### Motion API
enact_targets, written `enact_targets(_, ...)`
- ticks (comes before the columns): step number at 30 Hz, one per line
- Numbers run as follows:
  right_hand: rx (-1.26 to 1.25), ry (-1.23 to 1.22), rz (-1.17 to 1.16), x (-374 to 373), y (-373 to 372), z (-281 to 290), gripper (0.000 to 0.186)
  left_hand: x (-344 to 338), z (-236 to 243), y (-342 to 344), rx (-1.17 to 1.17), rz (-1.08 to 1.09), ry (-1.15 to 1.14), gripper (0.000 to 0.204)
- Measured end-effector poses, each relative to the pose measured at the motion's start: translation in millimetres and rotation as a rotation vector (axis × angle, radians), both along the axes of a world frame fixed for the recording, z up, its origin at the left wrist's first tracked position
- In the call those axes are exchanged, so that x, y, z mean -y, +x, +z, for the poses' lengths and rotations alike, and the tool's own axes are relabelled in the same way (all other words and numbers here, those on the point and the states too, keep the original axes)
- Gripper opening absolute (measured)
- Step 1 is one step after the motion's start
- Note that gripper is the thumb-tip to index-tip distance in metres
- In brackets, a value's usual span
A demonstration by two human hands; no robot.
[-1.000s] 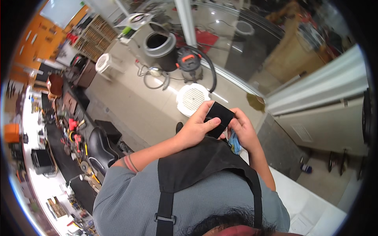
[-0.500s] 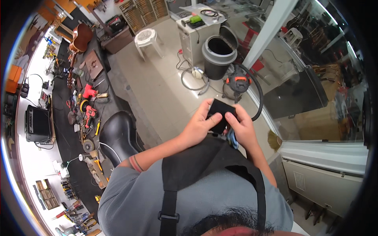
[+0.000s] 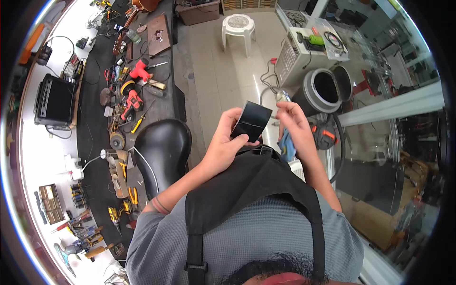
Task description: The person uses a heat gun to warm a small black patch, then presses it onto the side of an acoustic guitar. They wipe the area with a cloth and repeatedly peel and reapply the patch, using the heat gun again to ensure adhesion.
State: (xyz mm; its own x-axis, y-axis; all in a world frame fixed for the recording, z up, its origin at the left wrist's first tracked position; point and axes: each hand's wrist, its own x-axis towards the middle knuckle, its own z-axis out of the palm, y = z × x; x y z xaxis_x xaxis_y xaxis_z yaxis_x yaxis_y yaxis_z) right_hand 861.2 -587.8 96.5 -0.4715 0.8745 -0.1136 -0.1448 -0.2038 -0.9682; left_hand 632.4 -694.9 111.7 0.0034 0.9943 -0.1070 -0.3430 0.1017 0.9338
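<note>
My left hand (image 3: 225,142) grips a flat black rectangular piece (image 3: 253,121) by its left edge and lower end, thumb on top. A thin pale line, like a crease, runs across the piece; its exact kind cannot be made out. My right hand (image 3: 297,126) is just right of the piece, apart from it. Thumb and forefinger there are raised and parted. A crumpled blue cloth (image 3: 287,146) hangs at that palm, seemingly held by the lower fingers, which are mostly hidden. Below both hands lies my black apron (image 3: 237,175).
To the left, a dark workbench (image 3: 90,123) carries red power tools (image 3: 131,102), pliers and other hand tools. A black padded seat (image 3: 164,152) stands beside it. Ahead is a white stool (image 3: 239,26); at right are a grey bin (image 3: 316,92) and a vacuum cleaner (image 3: 325,136).
My right hand has let go of the black piece and moved right, the blue cloth moving with it. My left hand keeps the piece, now tilted with the line showing. The view has turned.
</note>
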Motion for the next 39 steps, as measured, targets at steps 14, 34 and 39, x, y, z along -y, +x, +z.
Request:
enact_targets(14,0.349,1.131,0.242,-303,-160,39,0.031,-265,2,-142,-0.904,0.495,0.612,0.033)
enact_targets(34,0.185,1.235,0.344,-537,-553,62,0.022,-475,7,-483,-1.168,0.945,0.734,0.035)
enact_targets(39,0.084,1.232,0.467,-597,-612,55,0.025,-501,14,-526,-1.245,0.928,0.688,0.033)
